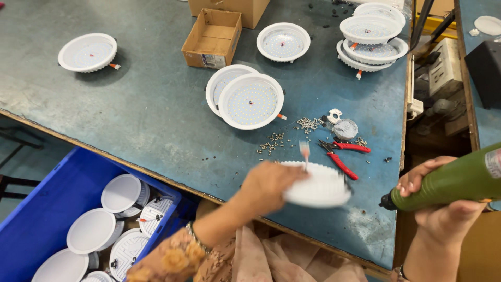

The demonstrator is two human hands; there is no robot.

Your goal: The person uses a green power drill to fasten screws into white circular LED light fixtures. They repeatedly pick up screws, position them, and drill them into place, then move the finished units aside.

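— Holding two things, right? What are they?

— Yes. The left hand is wrapped around a round white lamp and holds it just above the near part of the blue table. The right hand is closed tight on a green power screwdriver.

— Which way does the screwdriver point?

— It lies almost flat. Its long body runs from right to left, and the black tip points left at the lamp. The tip and the lamp are apart, not touching.

— And the lamp?

— Its ribbed edge shows along the top. It is tilted, but it is blurry, so I cannot tell which face is up. A thin wire sticks up from it.

— What is hard to see?

— The back end of the screwdriver is cut off at the right edge. The left fingers are smeared. The right wrist runs out of the bottom.

— What lies close by?

— Red pliers lie just behind the lamp. Small screws are spread near them. Two more lamps lie overlapped in the middle of the table. A blue bin with more lamps sits lower down on the left.
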